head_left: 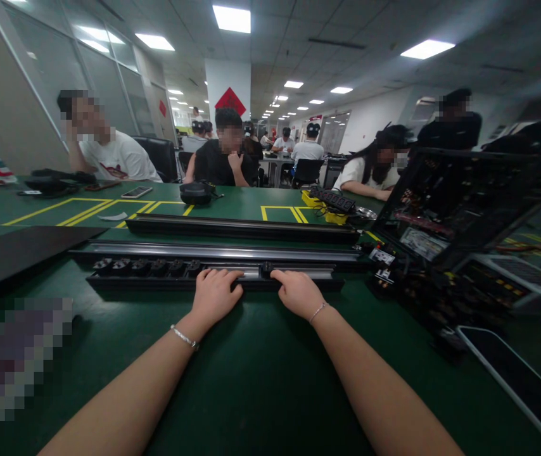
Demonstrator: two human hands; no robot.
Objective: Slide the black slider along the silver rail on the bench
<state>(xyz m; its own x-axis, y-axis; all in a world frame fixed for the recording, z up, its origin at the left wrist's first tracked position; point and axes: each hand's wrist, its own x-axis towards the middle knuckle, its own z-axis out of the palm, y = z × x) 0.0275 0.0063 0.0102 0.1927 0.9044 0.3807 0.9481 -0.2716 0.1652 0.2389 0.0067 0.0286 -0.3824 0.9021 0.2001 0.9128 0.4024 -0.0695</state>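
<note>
A long black rail lies across the green table in front of me, its trough facing up. Several black track sockets sit in a row in its left part. My left hand grips the rail's front wall beside the last of them, fingers over the edge and thumb at the front. One more black track socket sits apart, farther right in the trough. Against its right side rests the index finger of my right hand; the other fingers are curled and partly hidden.
Two more long rails, one silver-topped and one black, lie just behind. At right stand an open black case with wiring and a phone. A dark panel lies at left. People sit across the table.
</note>
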